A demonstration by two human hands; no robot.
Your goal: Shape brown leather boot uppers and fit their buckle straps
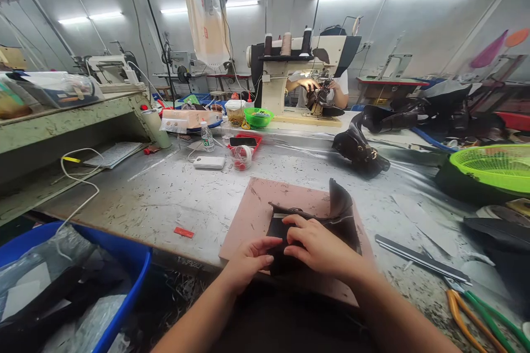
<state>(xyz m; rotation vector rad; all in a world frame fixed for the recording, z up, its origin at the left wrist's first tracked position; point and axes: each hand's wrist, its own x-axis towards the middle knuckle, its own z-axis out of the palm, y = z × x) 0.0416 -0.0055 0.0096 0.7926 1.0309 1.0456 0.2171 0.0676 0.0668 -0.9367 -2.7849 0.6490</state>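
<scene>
A black leather boot piece (343, 215) lies on a pinkish board (252, 209) in front of me, its right end curling upward. A thin pale strip (280, 215) shows near its far left edge. My left hand (248, 262) is at the piece's left side, thumb and forefinger apart over the dark surface, holding nothing visible. Over the middle of the piece is my right hand (317, 242), its bent fingers spread and the fingertips close to the left hand. Whether the right fingertips press on the leather or hover just above it is hard to tell.
Right of the board lie a dark strip with white edges (422, 259) and scissors (476, 309). A buckled black boot piece (360, 146) and green basket (497, 168) are beyond. A blue bin (141, 265) stands left. Behind a sewing machine (271, 74), another person works.
</scene>
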